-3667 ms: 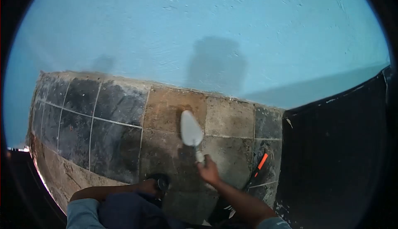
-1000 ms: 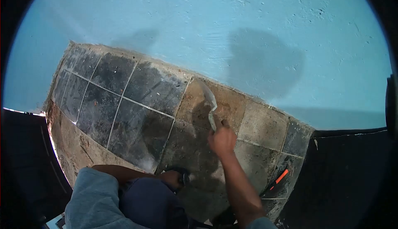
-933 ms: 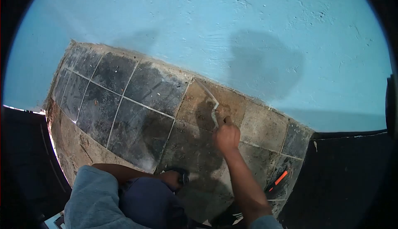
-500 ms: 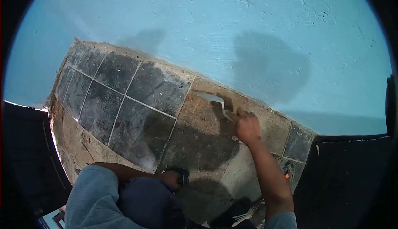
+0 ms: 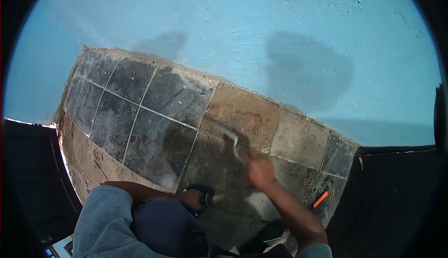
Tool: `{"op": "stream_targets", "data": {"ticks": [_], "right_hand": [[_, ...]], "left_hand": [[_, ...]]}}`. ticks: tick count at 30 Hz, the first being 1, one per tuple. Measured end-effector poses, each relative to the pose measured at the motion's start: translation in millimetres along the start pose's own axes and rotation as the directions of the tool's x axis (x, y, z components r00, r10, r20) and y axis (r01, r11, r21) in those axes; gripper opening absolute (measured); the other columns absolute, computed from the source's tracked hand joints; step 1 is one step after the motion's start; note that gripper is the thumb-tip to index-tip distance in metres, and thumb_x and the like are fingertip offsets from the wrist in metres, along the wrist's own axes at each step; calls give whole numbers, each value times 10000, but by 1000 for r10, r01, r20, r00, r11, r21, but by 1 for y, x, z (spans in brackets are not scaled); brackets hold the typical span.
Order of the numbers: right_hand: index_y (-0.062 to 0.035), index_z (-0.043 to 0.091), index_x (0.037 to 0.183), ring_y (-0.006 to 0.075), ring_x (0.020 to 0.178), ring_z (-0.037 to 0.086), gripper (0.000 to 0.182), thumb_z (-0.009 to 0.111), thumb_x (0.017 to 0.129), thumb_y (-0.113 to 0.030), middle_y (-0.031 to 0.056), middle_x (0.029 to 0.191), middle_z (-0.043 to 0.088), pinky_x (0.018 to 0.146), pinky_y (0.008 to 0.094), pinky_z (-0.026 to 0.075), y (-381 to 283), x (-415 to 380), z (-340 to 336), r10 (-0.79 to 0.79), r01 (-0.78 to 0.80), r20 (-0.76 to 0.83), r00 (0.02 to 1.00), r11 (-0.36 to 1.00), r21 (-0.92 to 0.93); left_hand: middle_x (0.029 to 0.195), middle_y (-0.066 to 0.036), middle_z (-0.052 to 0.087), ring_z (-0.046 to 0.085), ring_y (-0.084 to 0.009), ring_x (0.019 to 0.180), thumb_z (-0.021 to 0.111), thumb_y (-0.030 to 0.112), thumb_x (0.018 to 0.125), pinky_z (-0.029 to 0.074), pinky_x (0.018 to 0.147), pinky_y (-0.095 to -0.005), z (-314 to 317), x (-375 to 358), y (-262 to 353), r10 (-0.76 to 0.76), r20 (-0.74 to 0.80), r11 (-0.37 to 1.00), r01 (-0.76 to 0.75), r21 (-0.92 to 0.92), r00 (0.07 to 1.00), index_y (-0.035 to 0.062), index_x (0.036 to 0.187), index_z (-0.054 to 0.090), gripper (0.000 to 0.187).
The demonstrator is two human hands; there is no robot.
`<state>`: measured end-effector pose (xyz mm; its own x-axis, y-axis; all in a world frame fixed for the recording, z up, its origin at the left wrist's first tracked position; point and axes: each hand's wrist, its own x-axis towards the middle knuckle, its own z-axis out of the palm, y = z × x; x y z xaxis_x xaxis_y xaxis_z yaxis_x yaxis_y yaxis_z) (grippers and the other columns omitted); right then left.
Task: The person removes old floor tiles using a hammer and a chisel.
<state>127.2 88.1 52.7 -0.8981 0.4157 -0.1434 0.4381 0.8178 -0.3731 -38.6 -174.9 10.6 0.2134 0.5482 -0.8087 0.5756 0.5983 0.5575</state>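
Note:
My right hand (image 5: 260,170) is closed round the handle of a trowel (image 5: 228,133). Its thin blade points up and left, close over the brown untiled patch (image 5: 242,106) beside the dark floor tiles (image 5: 175,97). My left hand (image 5: 192,199) is low in the view, beside my knee (image 5: 165,227). Its fingers are curled at a dark, rounded object (image 5: 206,196); I cannot tell what this is.
A blue wall (image 5: 214,20) rises behind the floor. At the right, an orange-handled tool (image 5: 320,199) lies on the tiles. A black striped shoe (image 5: 273,240) is at the bottom. Dark surfaces (image 5: 396,192) border both sides.
My right hand has moved the trowel down and left, away from the wall. More of the orange handle shows now. My left hand has hardly moved.

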Motion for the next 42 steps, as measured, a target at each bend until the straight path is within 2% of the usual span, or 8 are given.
{"op": "stream_targets", "data": {"ticks": [3,12,18,22,25,34,39,42], "right_hand": [[-213,618,1389,370,824,675,643,701,760,-103,145,1043,640,714,468,571,-22,-28,-38,-11,-19,230,973,991,130],[-226,607,1403,383,855,679,614,676,808,-91,158,1053,638,796,485,562,0,103,-11,84,-83,-322,943,996,17],[-243,613,1396,392,868,690,571,619,847,-88,156,1155,636,788,492,567,-26,111,35,250,-255,-133,959,967,-22],[-232,621,1379,373,860,694,517,584,875,-122,174,1142,639,751,516,572,-67,61,32,-283,273,58,957,953,131],[-200,642,1352,364,838,682,483,588,878,-121,165,1091,645,739,516,561,-84,66,10,-254,249,32,967,962,114],[-157,664,1326,344,790,670,495,601,843,-68,118,1029,640,739,492,547,-3,163,18,-5,-78,-405,914,979,-187],[-171,633,1365,346,767,666,550,584,828,-59,151,1059,632,702,484,547,-66,135,63,67,-61,-226,972,998,30],[-221,627,1376,357,1067,664,579,602,806,-122,148,1194,646,853,506,547,-128,97,106,-321,304,10,947,905,298]], "left_hand": [[1070,-225,732,702,-380,1037,732,396,771,541,904,-473,2,3,-4,0,-1,1000,0,-18,1000,35,1134,730,512],[1046,-236,728,698,-385,1038,745,391,761,527,910,-495,21,15,-25,43,-46,999,-42,9,998,39,1129,731,510],[1053,-245,726,703,-372,1016,721,395,801,523,885,-485,21,16,-22,3,-22,1000,-3,16,1000,22,1167,714,523],[1026,-241,732,714,-366,979,714,390,819,529,848,-481,30,23,-33,32,-34,998,-34,-55,999,1,1167,705,522],[1001,-232,735,716,-368,965,724,397,807,531,840,-487,24,26,-38,136,8,990,-136,-35,991,-4,1138,711,520],[975,-238,727,712,-363,966,734,381,781,530,846,-489,18,24,-27,90,-27,996,-90,5,996,-14,1054,728,480],[1044,-228,724,703,-355,996,732,354,787,525,874,-479,12,16,-24,121,7,989,-120,-85,993,9,1093,726,461],[1096,-217,721,697,-347,1029,734,351,787,521,900,-472,23,16,-30,183,-146,964,-207,-169,972,22,1129,719,474]]}}
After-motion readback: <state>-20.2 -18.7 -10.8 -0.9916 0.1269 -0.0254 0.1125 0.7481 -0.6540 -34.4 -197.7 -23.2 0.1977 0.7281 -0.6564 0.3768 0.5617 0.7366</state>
